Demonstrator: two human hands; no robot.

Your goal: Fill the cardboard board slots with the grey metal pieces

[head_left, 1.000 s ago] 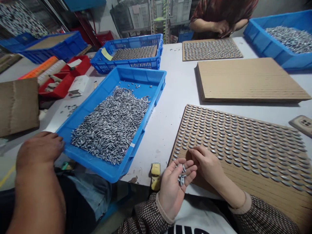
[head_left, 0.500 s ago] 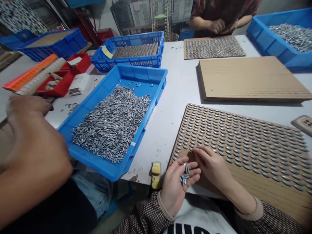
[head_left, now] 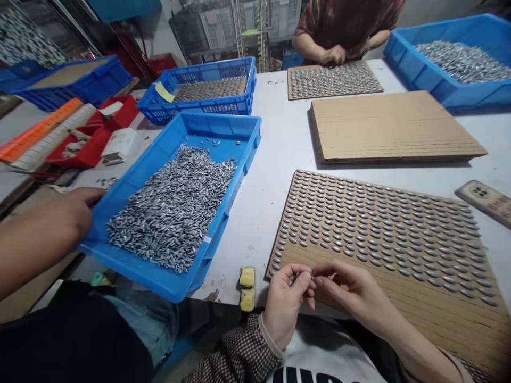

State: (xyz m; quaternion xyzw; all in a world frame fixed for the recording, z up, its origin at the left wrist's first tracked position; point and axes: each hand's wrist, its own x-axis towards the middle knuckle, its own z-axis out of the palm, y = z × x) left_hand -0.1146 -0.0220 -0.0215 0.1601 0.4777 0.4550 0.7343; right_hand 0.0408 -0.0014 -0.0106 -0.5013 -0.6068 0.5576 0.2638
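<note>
The person's right hand pinches one small silver piece between thumb and forefinger, just above the lower edge of the filled rows on a cardboard board. The left hand is curled close beside it, fingers closed over the palm. A sliver of silver shows at its fingertips, but the fingers hide whether it holds more pieces, so I cannot tell its grip. The board carries neat rows of pieces over its upper part, and its lower part shows bare slits. To the left, a blue tray holds a loose heap of silver pieces, with a few strays near its far wall. A neighbour's hand grips that tray's near-left rim, the arm cut off by the frame. Beyond stand a blue crate holding a filled board and a blue tray heaped with more pieces. A bare cardboard sheet lies on the table, and a filled board sits under a co-worker's hand, the co-worker cut off at the top of the view. A red tray at the left holds small items too unclear to name, and two yellow blocks sit at the table edge.
</note>
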